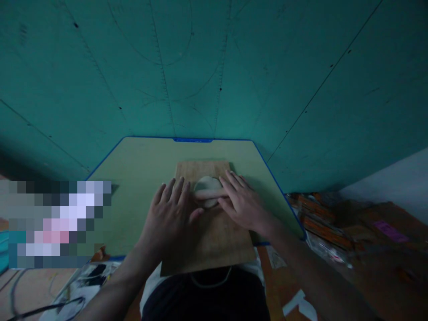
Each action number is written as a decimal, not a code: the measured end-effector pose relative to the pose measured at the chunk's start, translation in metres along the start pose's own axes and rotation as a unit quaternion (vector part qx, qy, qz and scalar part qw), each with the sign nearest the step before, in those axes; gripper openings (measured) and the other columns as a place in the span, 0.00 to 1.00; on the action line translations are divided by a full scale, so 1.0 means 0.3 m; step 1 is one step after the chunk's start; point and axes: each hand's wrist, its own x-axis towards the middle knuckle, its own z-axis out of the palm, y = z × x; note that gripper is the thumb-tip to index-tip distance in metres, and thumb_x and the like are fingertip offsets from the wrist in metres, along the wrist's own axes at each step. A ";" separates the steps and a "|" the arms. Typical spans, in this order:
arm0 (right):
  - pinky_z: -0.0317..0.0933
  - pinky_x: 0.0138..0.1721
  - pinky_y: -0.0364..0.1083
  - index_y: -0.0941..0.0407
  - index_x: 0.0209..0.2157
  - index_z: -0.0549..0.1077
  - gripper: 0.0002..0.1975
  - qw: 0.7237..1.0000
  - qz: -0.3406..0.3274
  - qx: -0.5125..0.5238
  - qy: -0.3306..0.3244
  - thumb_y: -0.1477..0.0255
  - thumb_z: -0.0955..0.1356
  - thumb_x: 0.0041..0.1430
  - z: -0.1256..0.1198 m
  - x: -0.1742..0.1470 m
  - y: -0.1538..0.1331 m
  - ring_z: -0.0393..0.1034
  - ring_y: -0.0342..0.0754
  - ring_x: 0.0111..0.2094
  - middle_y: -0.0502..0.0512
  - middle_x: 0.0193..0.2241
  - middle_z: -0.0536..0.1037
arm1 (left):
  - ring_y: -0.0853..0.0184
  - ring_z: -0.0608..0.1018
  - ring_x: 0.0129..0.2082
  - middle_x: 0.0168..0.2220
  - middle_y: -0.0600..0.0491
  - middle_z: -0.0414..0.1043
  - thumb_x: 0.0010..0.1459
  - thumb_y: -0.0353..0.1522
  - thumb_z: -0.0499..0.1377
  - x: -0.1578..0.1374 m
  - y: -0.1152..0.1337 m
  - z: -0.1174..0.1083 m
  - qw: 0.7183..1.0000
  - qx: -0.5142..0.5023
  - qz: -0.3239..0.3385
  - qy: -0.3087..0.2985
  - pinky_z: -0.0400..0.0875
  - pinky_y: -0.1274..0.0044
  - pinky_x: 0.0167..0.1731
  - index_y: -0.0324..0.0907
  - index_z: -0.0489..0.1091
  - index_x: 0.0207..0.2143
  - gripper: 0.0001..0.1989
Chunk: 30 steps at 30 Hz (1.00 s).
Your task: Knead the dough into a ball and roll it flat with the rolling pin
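Observation:
A wooden rolling pin (209, 194) lies crosswise over a flat, pale round of dough (207, 183). Beneath them is a wooden board (214, 249). My left hand (174, 205) rests over the pin's left end, its fingers stretched forward and thumb turned inward. Over the right end lies my right hand (242, 200), fingers extended and slightly apart. Both palms hide the pin's ends. The dough shows beyond the pin and a little on the near side.
The board lies on a pale table (133, 174) with blue edging, against a green wall (200, 67). Boxes and wrapped goods (327, 227) are stacked at right. Cables and small items (90, 276) lie at lower left. A blurred-out patch covers the left side.

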 end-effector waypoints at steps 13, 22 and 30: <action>0.47 0.67 0.60 0.54 0.62 0.68 0.25 0.994 0.068 -0.021 -0.087 0.60 0.55 0.74 0.007 0.330 0.036 0.53 0.56 0.69 0.60 0.65 0.66 | 0.53 0.77 0.52 0.52 0.37 0.76 0.72 0.43 0.43 0.301 -0.053 0.005 0.995 -0.012 -0.043 -0.095 0.71 0.66 0.48 0.37 0.70 0.54 0.25; 0.45 0.70 0.59 0.64 0.68 0.57 0.35 0.999 -0.028 -0.034 0.012 0.57 0.60 0.69 0.011 -0.009 -0.026 0.52 0.60 0.69 0.69 0.68 0.58 | 0.43 0.66 0.62 0.63 0.36 0.65 0.66 0.51 0.49 -0.018 0.083 -0.029 0.998 -0.049 0.025 0.020 0.60 0.52 0.59 0.37 0.61 0.64 0.33; 0.47 0.69 0.58 0.71 0.68 0.54 0.42 0.998 -0.043 -0.012 -0.048 0.65 0.67 0.58 0.001 0.158 0.002 0.51 0.62 0.69 0.74 0.68 0.56 | 0.42 0.67 0.62 0.63 0.32 0.65 0.56 0.65 0.46 0.159 0.094 0.026 0.993 -0.093 0.072 -0.005 0.59 0.52 0.61 0.33 0.59 0.65 0.51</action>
